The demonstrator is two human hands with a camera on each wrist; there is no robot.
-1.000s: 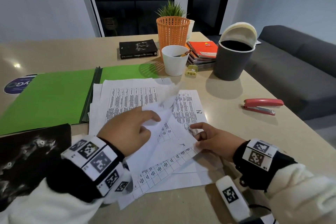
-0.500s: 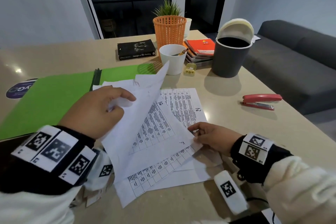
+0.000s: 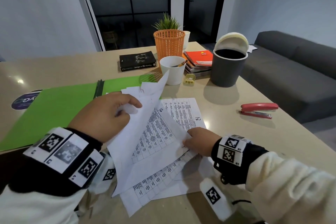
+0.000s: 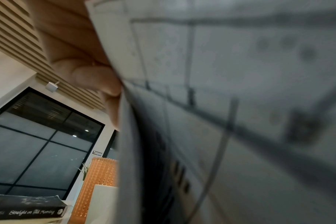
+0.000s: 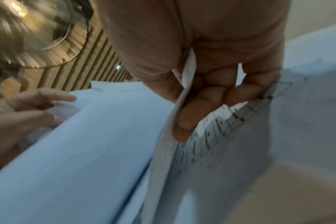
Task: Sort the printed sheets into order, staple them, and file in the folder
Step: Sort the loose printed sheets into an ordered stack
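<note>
Printed sheets (image 3: 160, 138) lay fanned on the table (image 3: 227, 132) between both hands, long axis slanting away rightward; left hand (image 3: 103, 114) pinched the lifted top sheets, right hand (image 3: 200, 142) gripped the nearer right edge, stapler (image 3: 259, 110) well apart rightward.

sheets (image 3: 163, 138) on tabletop (image 3: 227, 123), centre-front; folder (image 3: 54, 109) left of sheets | stapler (image 3: 258, 110) right; bin (image 3: 228, 67) behind | cup (image 3: 171, 71), basket (image 3: 169, 43) behind sheets

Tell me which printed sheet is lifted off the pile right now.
The sheet the left hand holds: it stands tilted, blank back showing, while the others lie flat.
</note>
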